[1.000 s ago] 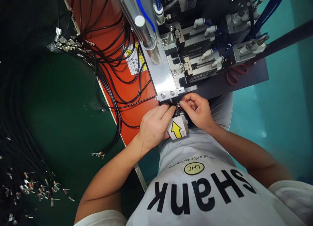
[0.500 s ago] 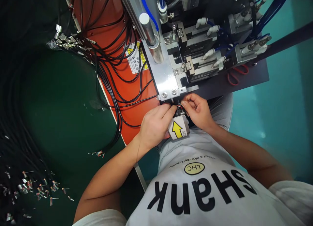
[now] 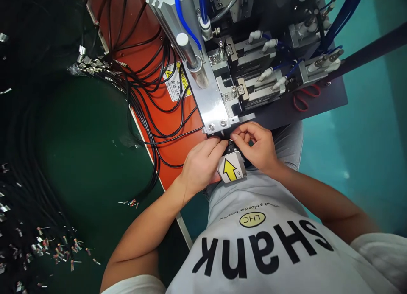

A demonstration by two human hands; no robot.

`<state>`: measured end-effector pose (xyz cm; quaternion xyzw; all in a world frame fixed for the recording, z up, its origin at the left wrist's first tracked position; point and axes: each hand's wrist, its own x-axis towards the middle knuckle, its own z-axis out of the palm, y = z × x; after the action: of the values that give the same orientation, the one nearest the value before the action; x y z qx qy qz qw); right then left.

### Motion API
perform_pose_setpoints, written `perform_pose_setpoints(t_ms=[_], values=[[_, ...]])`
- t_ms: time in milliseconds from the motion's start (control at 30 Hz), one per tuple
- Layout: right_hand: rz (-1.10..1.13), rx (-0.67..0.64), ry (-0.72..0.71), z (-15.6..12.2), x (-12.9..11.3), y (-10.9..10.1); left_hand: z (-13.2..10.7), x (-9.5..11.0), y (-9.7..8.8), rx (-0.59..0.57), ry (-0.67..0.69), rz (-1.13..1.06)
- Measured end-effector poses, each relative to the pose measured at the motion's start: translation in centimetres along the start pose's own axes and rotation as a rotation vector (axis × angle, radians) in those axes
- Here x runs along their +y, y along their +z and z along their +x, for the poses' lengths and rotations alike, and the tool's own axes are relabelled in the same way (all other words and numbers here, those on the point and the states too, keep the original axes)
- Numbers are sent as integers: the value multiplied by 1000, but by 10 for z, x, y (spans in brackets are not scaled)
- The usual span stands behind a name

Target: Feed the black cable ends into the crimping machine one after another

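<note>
My left hand (image 3: 201, 164) and my right hand (image 3: 258, 146) meet at the front edge of a metal machine (image 3: 216, 103), just below its silver plate. Both pinch the end of a thin black cable (image 3: 165, 142) that runs in from the left over the orange surface. The fingers are pressed together on the cable's tip; its fine wires are mostly hidden under them. A small white block with a yellow arrow (image 3: 231, 169) sits right below my hands.
Several black cables (image 3: 143, 77) loop over the orange bench (image 3: 171, 152). A dark green mat (image 3: 79, 158) lies left, with small metal terminals (image 3: 47, 247) scattered at its lower left. Red scissors (image 3: 305, 96) lie on the machine's dark base at right. Teal floor shows on the right.
My right hand's fingers have shifted slightly left, closer over the cable tip, hiding the red wire ends. The view moved a little; both hands stay at the machine's edge.
</note>
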<state>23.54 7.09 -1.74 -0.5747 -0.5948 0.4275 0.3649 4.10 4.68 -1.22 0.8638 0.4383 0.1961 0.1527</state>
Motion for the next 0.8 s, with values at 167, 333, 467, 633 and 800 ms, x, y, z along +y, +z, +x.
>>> perform_pose_setpoints(t_ms=[167,333,467,633,800], values=[[-4,-47,45,1,4,-4,5,2,-5,-19,14,22],[184,-181,253,5,16,-5,12,3,-10,-42,5,10],[166,-120,224,-6,14,-8,13,3,-11,-58,1,2],[-19,-27,69,-21,7,-7,10,3,-11,-85,-4,-23],[-364,-55,-161,-19,1,-9,9,6,-10,-86,6,43]])
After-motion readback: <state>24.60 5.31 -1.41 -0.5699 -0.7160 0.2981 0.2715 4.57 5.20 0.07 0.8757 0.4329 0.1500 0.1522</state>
